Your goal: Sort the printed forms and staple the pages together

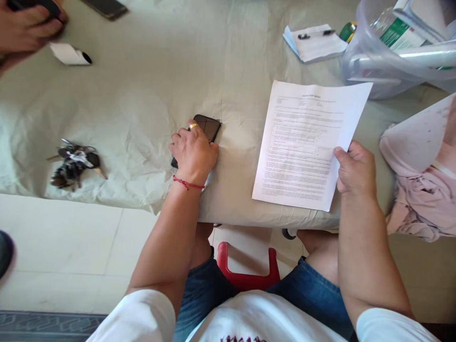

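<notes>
A black smartphone (210,126) lies on the cloth-covered table, partly hidden under my left hand (194,148). The fingers of that hand curl over the phone and grip it by its sides; a gold ring and a red string bracelet show on it. My right hand (356,168) pinches a printed sheet of paper (302,147) by its right edge, thumb on top. Tilted slightly, the sheet is held over the front right part of the table, its small print facing up.
A bunch of keys (76,161) lies at the left. Behind it are a paper roll (71,54), another phone (107,7) and another person's hand (32,28). At the right stand a notepad with a pen (317,42), a plastic basket (370,71) and pink cloth (416,190).
</notes>
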Demonstrator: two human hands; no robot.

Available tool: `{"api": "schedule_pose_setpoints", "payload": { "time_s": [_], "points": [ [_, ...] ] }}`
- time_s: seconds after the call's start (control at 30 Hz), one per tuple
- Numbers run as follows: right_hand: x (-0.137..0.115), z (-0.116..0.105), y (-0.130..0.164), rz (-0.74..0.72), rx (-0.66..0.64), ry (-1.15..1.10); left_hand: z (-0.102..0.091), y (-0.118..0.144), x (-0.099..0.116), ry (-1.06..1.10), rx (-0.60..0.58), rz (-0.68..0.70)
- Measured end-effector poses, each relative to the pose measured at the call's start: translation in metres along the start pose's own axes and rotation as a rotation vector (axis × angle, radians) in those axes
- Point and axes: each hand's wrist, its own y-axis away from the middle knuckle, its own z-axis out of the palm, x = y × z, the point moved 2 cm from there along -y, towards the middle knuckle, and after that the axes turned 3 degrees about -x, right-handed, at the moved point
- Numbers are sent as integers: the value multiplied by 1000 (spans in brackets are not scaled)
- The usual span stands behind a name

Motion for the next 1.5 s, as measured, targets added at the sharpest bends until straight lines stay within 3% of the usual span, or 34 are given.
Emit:
{"api": "schedule_pose_setpoints", "payload": {
  "time_s": [0.2, 0.37, 0.43, 0.53, 0.63, 0.8, 1.03, 1.23, 1.37, 1.5],
  "points": [
    [-1, 1, 0, 0, -2, -15, -4, 1, 1, 37, 28, -25],
    [-4, 1, -1, 28, 23, -29, 6, 22, 29, 294, 80, 231],
    [-4, 1, -2, 47, 32, -29, 18, 33, 43, 449, -45, 320],
    [-5, 0, -3, 55, 39, -35, 33, 47, 59, 596, -253, 347],
    [-5, 1, -3, 61, 23, -40, 36, 57, 66, 700, -353, 385],
    [-6, 0, 1, 63, -14, -62, 36, 60, 68, 805, -412, 364],
    [-7, 0, 2, 65, -14, -62, 41, 56, 71, 628, -375, 365],
    [-6, 0, 2, 63, -4, -63, 43, 55, 71, 663, -391, 354],
    [-7, 0, 3, 65, -10, -71, 44, 59, 69, 835, -471, 289],
    [-12, 2, 5, 120, -55, -146, 43, 63, 69, 1187, -663, 201]
  ]
}}
